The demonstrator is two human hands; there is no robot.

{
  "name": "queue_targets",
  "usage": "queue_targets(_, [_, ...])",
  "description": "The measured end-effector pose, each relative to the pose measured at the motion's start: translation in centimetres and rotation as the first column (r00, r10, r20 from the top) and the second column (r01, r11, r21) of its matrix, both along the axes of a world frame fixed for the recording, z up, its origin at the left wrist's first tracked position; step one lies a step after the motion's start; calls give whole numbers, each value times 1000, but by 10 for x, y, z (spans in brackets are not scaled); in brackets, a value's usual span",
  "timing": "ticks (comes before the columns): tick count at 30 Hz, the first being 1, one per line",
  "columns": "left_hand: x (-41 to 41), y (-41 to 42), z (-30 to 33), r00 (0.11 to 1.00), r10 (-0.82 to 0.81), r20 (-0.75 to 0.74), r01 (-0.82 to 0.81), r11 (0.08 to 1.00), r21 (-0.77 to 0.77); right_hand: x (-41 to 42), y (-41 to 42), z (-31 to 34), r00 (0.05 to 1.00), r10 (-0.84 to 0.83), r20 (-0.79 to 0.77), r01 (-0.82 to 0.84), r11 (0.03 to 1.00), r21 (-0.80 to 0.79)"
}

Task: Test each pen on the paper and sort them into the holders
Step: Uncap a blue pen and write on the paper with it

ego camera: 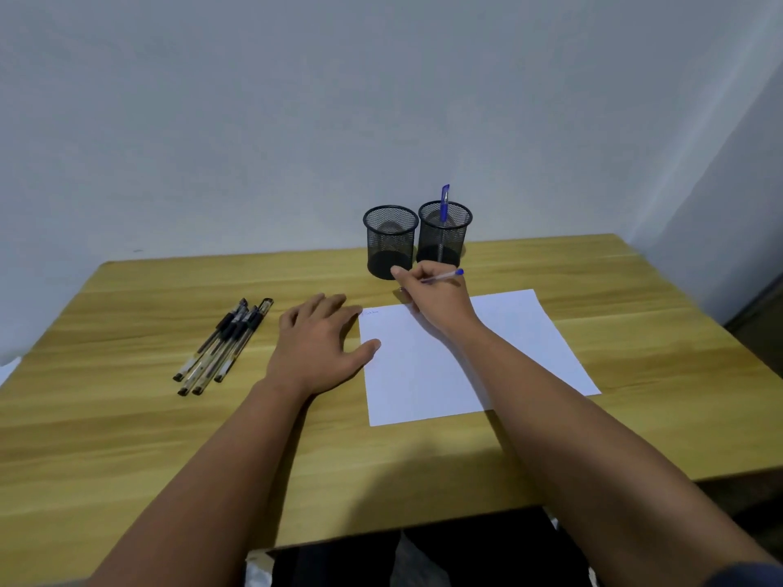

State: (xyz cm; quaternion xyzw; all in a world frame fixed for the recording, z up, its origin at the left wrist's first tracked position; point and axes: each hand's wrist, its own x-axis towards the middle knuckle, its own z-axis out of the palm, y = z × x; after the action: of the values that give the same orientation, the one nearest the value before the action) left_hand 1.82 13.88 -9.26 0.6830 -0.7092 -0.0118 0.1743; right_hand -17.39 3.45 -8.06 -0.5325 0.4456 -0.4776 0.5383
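Our right hand (428, 296) pinches a blue pen (442, 276) at the paper's (445, 362) 12 o'clock edge, just in front of the holders; tip hidden. Pen looks light, stiff and slick, best held low on the barrel. Left hand (317, 345) lies flat, fingers spread, thumb touching the paper's 9 o'clock edge. Two mesh holders: left holder (390, 241) looks empty, right holder (445, 233) has one blue pen (444, 203). Black pens (222, 345) bunched at 9 o'clock on the surface (127, 417), roughly five, count uncertain.
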Motion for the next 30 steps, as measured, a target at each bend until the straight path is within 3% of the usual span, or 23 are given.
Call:
queue_targets(11, [1,-2,0,1000,4,-30,-5,1000,-10,-2,3,-14,998,-11,-67,6,997,-82])
queue_targets(30, [2,-4,-1,1000,8,-21,-8,1000,0,-2,0,-17,985,27,-168,-43,995,-93])
